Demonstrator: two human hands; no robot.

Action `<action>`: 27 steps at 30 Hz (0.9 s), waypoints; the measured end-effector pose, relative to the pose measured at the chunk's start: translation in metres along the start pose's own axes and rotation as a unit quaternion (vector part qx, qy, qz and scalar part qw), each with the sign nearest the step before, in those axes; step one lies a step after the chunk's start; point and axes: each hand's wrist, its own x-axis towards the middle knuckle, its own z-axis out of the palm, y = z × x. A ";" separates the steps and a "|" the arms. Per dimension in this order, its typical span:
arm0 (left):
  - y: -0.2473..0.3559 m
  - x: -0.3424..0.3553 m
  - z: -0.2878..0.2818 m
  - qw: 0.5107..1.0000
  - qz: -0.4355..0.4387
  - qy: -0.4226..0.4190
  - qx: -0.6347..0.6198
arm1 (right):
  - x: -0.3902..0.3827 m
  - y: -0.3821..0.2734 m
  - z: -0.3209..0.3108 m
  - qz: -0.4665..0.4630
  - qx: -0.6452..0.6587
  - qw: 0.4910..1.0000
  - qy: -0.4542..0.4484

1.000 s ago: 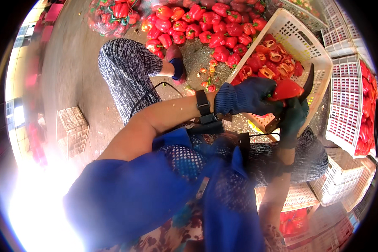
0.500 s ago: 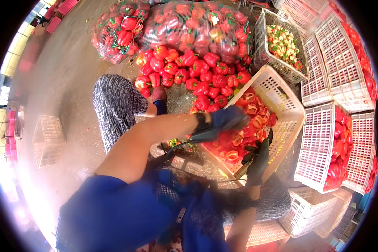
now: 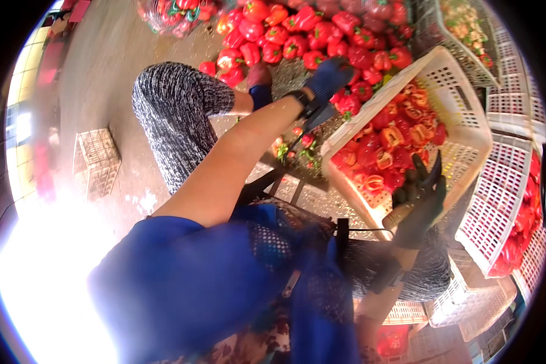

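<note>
Pepper heap (image 3: 309,27): over twenty whole reds, on the floor (image 3: 112,73), upper middle.
Near crate (image 3: 468,142): one, pale, with holed walls, just right of the heap.
Floor crate (image 3: 97,161): one, far left, well apart.
Cut peppers (image 3: 400,136): many, overlapping, exact count hidden, inside the near crate.
Left hand (image 3: 330,79): one, blue-gloved, at the heap; cannot tell whether pinching anything.
Right hand (image 3: 420,203): one, dark-gloved, at the near crate, loosely gripping one knife (image 3: 395,217), fingertips apart.

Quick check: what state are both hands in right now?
Left hand: by the red peppers; fingers hidden, open or closed cannot be told.
Right hand: holding a knife.
</note>
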 end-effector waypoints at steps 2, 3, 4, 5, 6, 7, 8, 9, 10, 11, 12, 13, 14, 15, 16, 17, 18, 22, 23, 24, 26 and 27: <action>-0.085 -0.064 -0.016 0.975 0.010 0.049 0.215 | -0.002 -0.006 0.021 0.016 -0.067 0.997 0.043; -0.096 -0.084 -0.025 0.978 -0.111 -0.040 0.171 | 0.002 -0.007 0.023 0.028 -0.089 0.994 0.048; -0.118 -0.106 -0.029 0.964 -0.092 -0.059 0.243 | 0.007 -0.004 0.025 0.026 -0.104 0.994 0.026; -0.130 -0.123 -0.024 0.967 -0.127 -0.030 0.217 | 0.011 0.001 0.025 0.020 -0.115 0.993 0.011; -0.143 -0.133 -0.018 0.972 -0.097 0.009 0.214 | 0.015 0.006 0.024 0.014 -0.126 0.992 -0.004; -0.154 -0.138 -0.014 0.973 -0.064 0.055 0.216 | 0.023 0.011 0.017 0.032 -0.122 0.992 -0.022; -0.151 -0.129 -0.008 0.973 -0.103 0.046 0.201 | 0.026 0.012 0.011 0.044 -0.120 0.992 -0.021; -0.142 -0.116 -0.004 0.971 -0.138 0.040 0.191 | 0.027 0.015 0.008 0.051 -0.119 0.991 -0.013; -0.137 -0.104 -0.001 0.966 -0.179 0.041 0.181 | 0.031 0.017 0.007 0.063 -0.122 0.990 -0.012; -0.138 -0.093 0.004 0.967 -0.173 0.057 0.179 | 0.033 0.020 0.009 0.070 -0.129 0.989 0.003; -0.140 -0.083 0.006 0.965 -0.168 0.084 0.182 | 0.040 0.024 0.008 0.081 -0.129 0.988 0.003; -0.141 -0.075 0.008 0.963 -0.163 0.109 0.187 | 0.046 0.028 0.007 0.091 -0.129 0.987 0.004; -0.136 -0.066 0.013 0.968 -0.160 0.141 0.135 | 0.048 0.029 0.006 0.097 -0.126 0.987 0.015; -0.132 -0.057 0.017 0.971 -0.144 0.132 0.136 | 0.050 0.029 0.002 0.110 -0.116 0.987 0.007; -0.124 -0.047 0.020 0.975 -0.126 0.123 0.137 | 0.051 0.028 -0.003 0.122 -0.107 0.987 0.000; -0.118 -0.037 0.023 0.978 -0.108 0.114 0.139 | 0.053 0.026 -0.011 0.142 -0.092 0.985 -0.027; -0.115 -0.024 0.026 0.980 -0.140 0.062 0.127 | 0.056 0.024 -0.016 0.161 -0.077 0.982 -0.054; -0.124 0.012 0.048 0.952 -0.219 0.039 0.208 | 0.057 0.029 -0.002 0.160 -0.079 0.984 -0.008; -0.131 0.014 0.049 0.952 -0.189 0.002 0.240 | 0.056 0.029 -0.001 0.164 -0.066 0.984 -0.009; -0.138 0.015 0.050 0.949 -0.159 -0.035 0.271 | 0.055 0.029 0.001 0.169 -0.053 0.984 -0.010; -0.137 0.022 0.048 0.942 -0.125 -0.043 0.310 | 0.054 0.030 0.011 0.156 -0.099 0.982 0.025; -0.136 0.019 0.051 0.940 -0.130 -0.019 0.315 | 0.052 0.030 0.016 0.149 -0.122 0.980 0.043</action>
